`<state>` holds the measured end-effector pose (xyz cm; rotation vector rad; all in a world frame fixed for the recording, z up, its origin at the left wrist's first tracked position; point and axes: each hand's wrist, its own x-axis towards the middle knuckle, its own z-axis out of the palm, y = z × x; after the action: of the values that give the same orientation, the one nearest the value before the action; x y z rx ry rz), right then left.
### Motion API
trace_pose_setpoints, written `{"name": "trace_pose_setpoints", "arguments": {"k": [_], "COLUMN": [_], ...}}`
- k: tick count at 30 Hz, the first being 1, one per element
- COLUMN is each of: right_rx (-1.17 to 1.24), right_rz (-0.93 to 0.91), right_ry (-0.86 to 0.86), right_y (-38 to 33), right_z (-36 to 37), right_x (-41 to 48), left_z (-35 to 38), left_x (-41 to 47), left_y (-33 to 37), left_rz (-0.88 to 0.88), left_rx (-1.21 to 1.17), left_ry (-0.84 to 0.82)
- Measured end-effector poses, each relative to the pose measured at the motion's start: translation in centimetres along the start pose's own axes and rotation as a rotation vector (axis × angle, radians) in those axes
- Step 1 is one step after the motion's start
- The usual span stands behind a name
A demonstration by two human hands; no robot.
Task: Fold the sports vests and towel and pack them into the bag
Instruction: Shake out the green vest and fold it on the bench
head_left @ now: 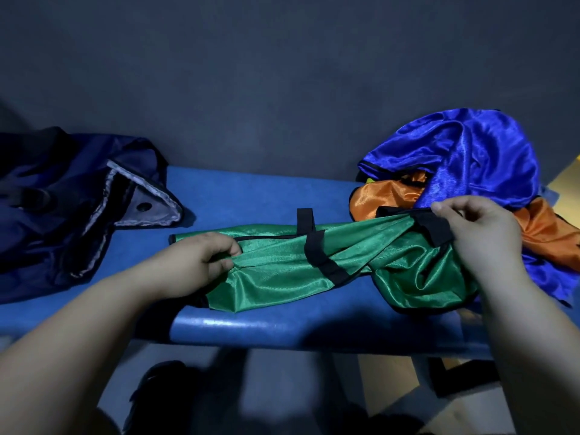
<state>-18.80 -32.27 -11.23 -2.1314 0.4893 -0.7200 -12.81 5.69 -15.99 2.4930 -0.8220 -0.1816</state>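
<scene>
1. My left hand [201,262] has the left end of the green vest [282,271] pinched, fingers curled into the fabric
2. My right hand [480,233] pinches the other end by its black trim, held a little above the worktop [251,189]
3. So the green vest is stretched sideways between both hands across the middle of the blue worktop. It's bunched up rather than flat, with black straps crossing it near the middle
4. The blue vest [464,155] sits crumpled on top of the orange vest [386,196] at the right end of the worktop, just behind my right hand, both unfolded
5. The navy bag [62,199] is slumped at the left end with its mouth gaping and a grey-lined flap with a snap button showing. It's clear of the green vest, not touching it
6. There's a dark shape on the floor under the worktop, maybe a shoe, but it's too dim to say
</scene>
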Motion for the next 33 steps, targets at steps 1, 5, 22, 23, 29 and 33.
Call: {"name": "trace_pose_setpoints", "arguments": {"k": [1,5,22,23,29,33], "right_rx": [0.007,0.012,0.039,0.039,0.037,0.036], "right_rz": [0.005,0.01,0.043,0.046,0.046,0.041], "right_ry": [-0.001,-0.005,-0.022,-0.022,-0.015,-0.001], "right_y": [0.0,0.0,0.0,-0.1,0.0,0.0], "right_z": [0.0,-0.1,-0.2,-0.2,-0.2,0.0], "right_x": [0.0,0.0,-0.1,-0.1,0.0,0.1], "left_z": [-0.2,-1.1,-1.9,-1.9,-2.1,-2.2], "left_x": [0.0,-0.8,-0.9,-0.9,-0.6,-0.3], "left_y": [0.1,1.0,1.6,1.4,0.9,0.8], "left_rz": [-0.03,-0.194,-0.296,-0.281,-0.181,-0.135], "left_rx": [-0.042,-0.596,-0.615,-0.607,-0.565,-0.45], "left_ry": [-0.018,-0.126,0.125,0.119,0.037,0.251]}}
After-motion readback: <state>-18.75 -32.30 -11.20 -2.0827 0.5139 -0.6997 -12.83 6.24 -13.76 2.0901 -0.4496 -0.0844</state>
